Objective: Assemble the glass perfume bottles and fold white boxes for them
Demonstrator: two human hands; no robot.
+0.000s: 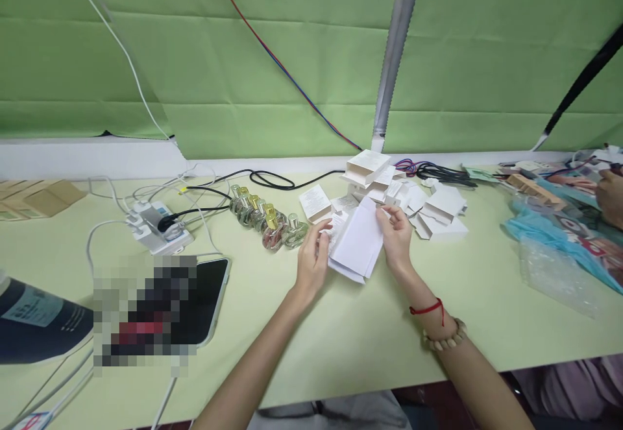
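A flat white carton (pixel 359 242) is held tilted above the table between my two hands. My right hand (pixel 396 235) pinches its right edge between thumb and fingers. On the left side, my left hand (pixel 313 258) has its fingers bent around the carton's left edge, by a panel with fine print. Just behind lies a heap of opened white cartons, with one box (pixel 367 165) on top and another box (pixel 317 203) at the left. Several small glass bottles with gold and silver caps (pixel 257 213) stand clustered left of my left hand.
A white power strip (pixel 158 229) with plugs and cables sits at the left. Nearer are a phone (pixel 209 303) and a dark blue container (pixel 41 323). Brown cartons (pixel 41 198) lie far left. Clear plastic (pixel 555 274), a blue bag (pixel 549 232) and another person's hand (pixel 610 196) are at the right.
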